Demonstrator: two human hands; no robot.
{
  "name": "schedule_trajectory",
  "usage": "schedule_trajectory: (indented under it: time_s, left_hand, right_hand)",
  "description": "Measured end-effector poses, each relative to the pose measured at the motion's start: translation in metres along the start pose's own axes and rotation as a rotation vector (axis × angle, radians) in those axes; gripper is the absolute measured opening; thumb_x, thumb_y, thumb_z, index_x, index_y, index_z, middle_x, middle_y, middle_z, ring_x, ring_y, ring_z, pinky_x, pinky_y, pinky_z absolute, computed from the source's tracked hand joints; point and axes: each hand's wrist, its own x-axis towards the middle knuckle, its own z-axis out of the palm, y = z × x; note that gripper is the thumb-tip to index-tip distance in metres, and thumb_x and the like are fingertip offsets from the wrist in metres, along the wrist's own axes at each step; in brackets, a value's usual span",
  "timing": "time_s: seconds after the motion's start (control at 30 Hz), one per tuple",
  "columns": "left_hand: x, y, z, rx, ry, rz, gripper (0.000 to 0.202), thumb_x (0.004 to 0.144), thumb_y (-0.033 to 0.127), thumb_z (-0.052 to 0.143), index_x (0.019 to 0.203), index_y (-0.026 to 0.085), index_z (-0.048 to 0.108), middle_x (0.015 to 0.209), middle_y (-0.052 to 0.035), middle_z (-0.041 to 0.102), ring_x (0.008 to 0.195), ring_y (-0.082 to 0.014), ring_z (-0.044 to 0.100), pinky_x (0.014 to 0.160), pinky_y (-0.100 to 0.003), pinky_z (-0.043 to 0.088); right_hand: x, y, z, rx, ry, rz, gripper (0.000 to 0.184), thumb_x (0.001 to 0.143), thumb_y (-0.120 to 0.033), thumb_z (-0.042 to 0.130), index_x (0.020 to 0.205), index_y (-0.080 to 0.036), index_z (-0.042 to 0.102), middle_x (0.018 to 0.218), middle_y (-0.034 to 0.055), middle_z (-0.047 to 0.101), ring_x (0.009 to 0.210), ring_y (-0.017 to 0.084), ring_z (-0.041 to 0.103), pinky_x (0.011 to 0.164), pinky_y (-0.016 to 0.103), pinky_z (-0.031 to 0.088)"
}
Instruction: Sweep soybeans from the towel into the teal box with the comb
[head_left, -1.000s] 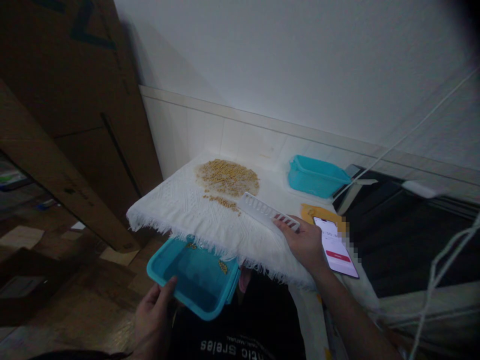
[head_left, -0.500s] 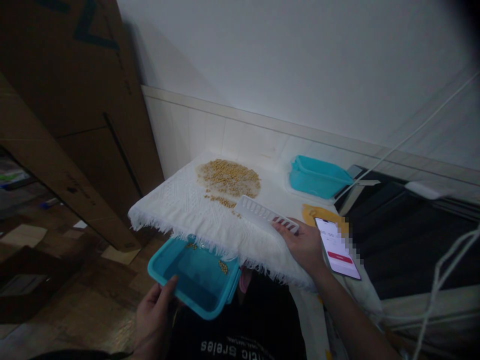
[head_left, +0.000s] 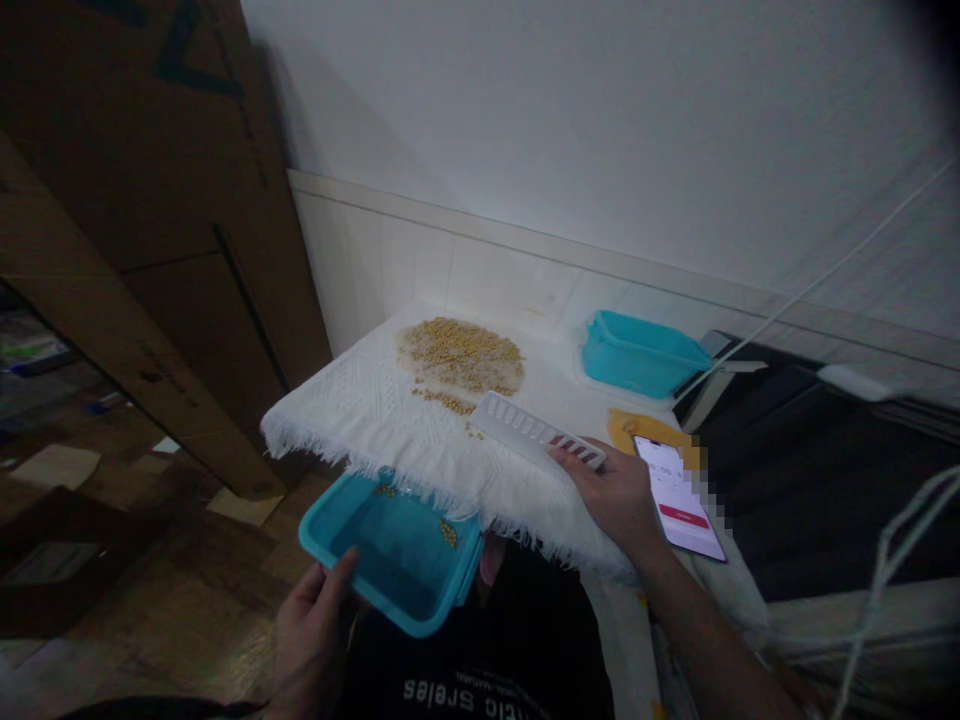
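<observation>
- Our right hand [head_left: 619, 495] is closed around the near end of a white slotted strip [head_left: 536, 432], thumb on top and fingers hidden beneath it.
- The strip's long axis runs from this hand away and to its left, lying low over the white cloth [head_left: 360, 415]; we cannot tell whether its edge touches the cloth.
- The pile of yellow grains [head_left: 461, 355] lies beyond the strip's far end, ahead and left of the right hand. A thin trail of loose grains sits just beside that far end.
- The right hand is the nearer one to the pile; the left is well apart from it, below the cloth's fringed edge.
- Our left hand [head_left: 315, 630] grips the near rim of an open teal tub [head_left: 356, 535], thumb over the rim, holding it under the fringe, nearer to us than the strip and to its left.
- A few grains lie inside the tub, on the side towards the cloth.
- Just right of the right hand lies a lit phone [head_left: 679, 495]; a second teal tub [head_left: 645, 352] sits further ahead of it.
</observation>
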Motion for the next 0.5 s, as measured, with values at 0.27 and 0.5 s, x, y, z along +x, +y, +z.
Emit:
schedule_trajectory:
  time_s: [0.27,0.5]
  left_hand:
    - [-0.0045,0.0054,0.0045,-0.057,-0.006,-0.078,0.034,0.067,0.051,0.080,0.072,0.020,0.067,0.056,0.0002,0.064,0.048,-0.0180,0.059,0.046,-0.027,0.048]
    - [-0.0022,0.0004,0.0008,-0.051,-0.021,-0.096,0.034,0.068,0.050,0.081,0.075,0.019,0.068,0.052,0.0019,0.061,0.044,-0.0157,0.055,0.043,-0.026,0.042]
  right_hand:
    - [-0.0027,0.0004,0.0015,0.017,-0.010,-0.003,0.033,0.083,-0.048,0.067,0.084,-0.018,0.082,0.064,0.0021,0.074,0.052,0.018,0.065,0.047,0.025,0.047]
    - [-0.0017,-0.0024,0.0066,0.039,-0.003,-0.026,0.030,0.083,-0.046,0.067,0.082,-0.019,0.082,0.062,0.0018,0.074,0.050,0.017,0.064,0.046,0.025,0.047]
